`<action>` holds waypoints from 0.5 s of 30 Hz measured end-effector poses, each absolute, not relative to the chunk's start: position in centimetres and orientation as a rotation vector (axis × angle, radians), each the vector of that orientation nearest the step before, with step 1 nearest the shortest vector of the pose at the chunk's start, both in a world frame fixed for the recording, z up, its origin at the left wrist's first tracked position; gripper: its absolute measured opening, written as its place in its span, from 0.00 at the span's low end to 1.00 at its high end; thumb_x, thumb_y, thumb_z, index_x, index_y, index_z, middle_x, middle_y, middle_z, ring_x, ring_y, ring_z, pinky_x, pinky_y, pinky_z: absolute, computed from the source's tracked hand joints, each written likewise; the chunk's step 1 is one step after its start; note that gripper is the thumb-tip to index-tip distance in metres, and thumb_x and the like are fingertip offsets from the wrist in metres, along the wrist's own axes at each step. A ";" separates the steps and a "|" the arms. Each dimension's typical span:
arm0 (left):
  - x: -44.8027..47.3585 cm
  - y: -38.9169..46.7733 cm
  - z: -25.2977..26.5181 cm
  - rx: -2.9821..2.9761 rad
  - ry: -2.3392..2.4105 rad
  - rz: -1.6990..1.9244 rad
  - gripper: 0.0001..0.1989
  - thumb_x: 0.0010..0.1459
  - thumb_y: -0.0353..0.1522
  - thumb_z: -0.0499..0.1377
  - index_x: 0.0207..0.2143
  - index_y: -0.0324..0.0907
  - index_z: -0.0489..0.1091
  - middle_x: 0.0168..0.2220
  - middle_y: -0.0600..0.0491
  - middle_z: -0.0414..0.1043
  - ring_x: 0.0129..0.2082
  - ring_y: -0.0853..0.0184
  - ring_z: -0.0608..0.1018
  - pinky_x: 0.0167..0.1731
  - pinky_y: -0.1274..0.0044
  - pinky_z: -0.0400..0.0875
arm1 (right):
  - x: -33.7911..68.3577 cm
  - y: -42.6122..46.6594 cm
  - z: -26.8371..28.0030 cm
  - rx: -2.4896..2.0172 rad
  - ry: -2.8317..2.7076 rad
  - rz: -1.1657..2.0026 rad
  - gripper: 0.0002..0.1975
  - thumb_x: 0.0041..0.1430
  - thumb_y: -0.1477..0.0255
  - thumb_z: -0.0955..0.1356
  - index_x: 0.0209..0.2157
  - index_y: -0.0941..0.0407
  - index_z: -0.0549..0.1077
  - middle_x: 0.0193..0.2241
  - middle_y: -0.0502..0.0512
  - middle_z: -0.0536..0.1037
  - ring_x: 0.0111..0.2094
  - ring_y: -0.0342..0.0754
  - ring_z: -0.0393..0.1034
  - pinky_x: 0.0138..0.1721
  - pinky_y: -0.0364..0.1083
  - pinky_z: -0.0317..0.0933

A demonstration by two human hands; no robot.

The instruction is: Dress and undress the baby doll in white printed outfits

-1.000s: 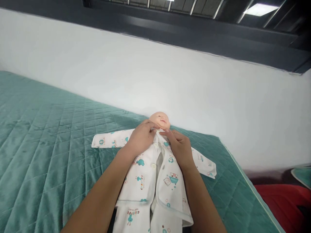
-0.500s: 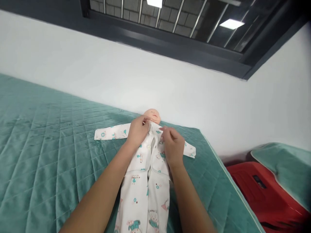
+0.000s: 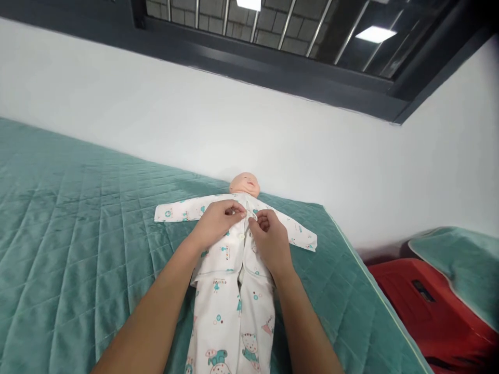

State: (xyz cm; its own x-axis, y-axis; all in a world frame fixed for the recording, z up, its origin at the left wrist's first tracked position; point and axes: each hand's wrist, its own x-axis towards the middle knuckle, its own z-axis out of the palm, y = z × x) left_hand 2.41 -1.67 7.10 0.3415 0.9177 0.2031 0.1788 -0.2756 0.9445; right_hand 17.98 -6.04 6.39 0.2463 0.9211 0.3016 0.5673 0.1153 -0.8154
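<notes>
A baby doll (image 3: 245, 183) lies on its back, its head close to the wall. It wears a white printed jacket (image 3: 226, 254) with long sleeves spread to both sides, and white printed trousers (image 3: 218, 322). My left hand (image 3: 220, 221) pinches one front edge of the jacket high on the chest. Close beside it, my right hand (image 3: 270, 236) pinches the opposite edge. A pale button (image 3: 241, 236) shows just below my fingertips. Whatever lies between the fingertips is too small to make out. The jacket's lower front edges hang slightly apart.
A green quilted cover (image 3: 97, 249) lies under the doll. Behind it rises a white wall (image 3: 195, 119) with a dark-framed, barred window (image 3: 273, 31). Past the cover's right edge stands a red plastic chair (image 3: 413, 291) with green cloth (image 3: 460, 265) over it.
Both hands have moved down from the collar and come closer together at the chest. The jacket's front edges have been drawn together there.
</notes>
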 end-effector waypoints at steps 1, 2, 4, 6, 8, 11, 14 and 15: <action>2.4 -1.6 7.4 1.696 0.983 1.012 0.09 0.56 0.37 0.58 0.34 0.41 0.74 0.28 0.56 0.71 0.25 0.72 0.68 0.26 0.79 0.60 | 18.1 -6.0 6.4 -1.544 -1.412 0.491 0.08 0.55 0.64 0.68 0.32 0.53 0.69 0.26 0.47 0.71 0.27 0.44 0.64 0.31 0.44 0.59; 2.5 -1.6 7.6 1.697 0.970 1.019 0.08 0.56 0.36 0.58 0.32 0.40 0.74 0.28 0.56 0.71 0.25 0.72 0.68 0.26 0.79 0.60 | 18.2 -6.1 6.3 -1.521 -1.385 0.521 0.07 0.55 0.64 0.67 0.32 0.53 0.70 0.26 0.48 0.72 0.27 0.45 0.65 0.31 0.44 0.59; 2.7 -1.5 7.7 1.683 0.932 1.048 0.07 0.56 0.34 0.58 0.31 0.40 0.73 0.28 0.56 0.71 0.26 0.72 0.68 0.27 0.79 0.60 | 18.3 -6.2 6.3 -1.478 -1.331 0.587 0.07 0.55 0.65 0.67 0.33 0.54 0.71 0.27 0.48 0.73 0.28 0.44 0.66 0.31 0.44 0.59; 2.9 -1.6 7.6 1.653 0.913 1.079 0.07 0.56 0.34 0.58 0.33 0.40 0.73 0.29 0.56 0.71 0.27 0.72 0.69 0.27 0.79 0.61 | 18.4 -6.2 6.3 -1.441 -1.297 0.648 0.08 0.55 0.64 0.68 0.34 0.54 0.73 0.27 0.48 0.74 0.28 0.44 0.66 0.31 0.43 0.58; 2.9 -1.6 7.3 1.644 0.909 1.088 0.08 0.56 0.35 0.58 0.34 0.40 0.74 0.29 0.56 0.72 0.27 0.71 0.69 0.28 0.79 0.61 | 18.5 -6.1 6.4 -1.415 -1.276 0.701 0.09 0.54 0.64 0.69 0.34 0.54 0.74 0.27 0.48 0.74 0.27 0.43 0.65 0.29 0.43 0.57; 2.7 -1.4 7.1 1.673 0.886 1.082 0.10 0.57 0.36 0.57 0.34 0.41 0.76 0.32 0.55 0.75 0.29 0.70 0.70 0.30 0.78 0.62 | 18.7 -5.8 6.7 -1.422 -1.252 0.794 0.12 0.53 0.62 0.70 0.36 0.54 0.76 0.28 0.49 0.75 0.24 0.41 0.62 0.24 0.42 0.54; 2.7 -1.3 7.3 1.716 0.870 1.064 0.10 0.58 0.36 0.57 0.34 0.41 0.77 0.32 0.54 0.76 0.31 0.69 0.72 0.32 0.78 0.63 | 19.1 -5.5 7.0 -1.442 -1.260 0.894 0.13 0.52 0.61 0.71 0.37 0.54 0.77 0.26 0.48 0.75 0.21 0.40 0.60 0.22 0.41 0.52; 2.8 -1.3 7.4 1.730 0.872 1.058 0.10 0.58 0.35 0.57 0.34 0.41 0.77 0.32 0.54 0.76 0.32 0.68 0.72 0.32 0.77 0.63 | 19.3 -5.5 7.0 -1.441 -1.263 0.918 0.14 0.51 0.61 0.71 0.37 0.54 0.77 0.26 0.48 0.74 0.21 0.39 0.60 0.21 0.41 0.52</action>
State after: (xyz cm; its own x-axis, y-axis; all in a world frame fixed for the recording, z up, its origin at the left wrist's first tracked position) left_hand 2.83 -1.27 7.44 0.3850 0.8791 0.2809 0.1080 -0.3452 0.9323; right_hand 19.26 -5.49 7.01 0.1760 0.9826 0.0587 0.2481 0.0134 -0.9686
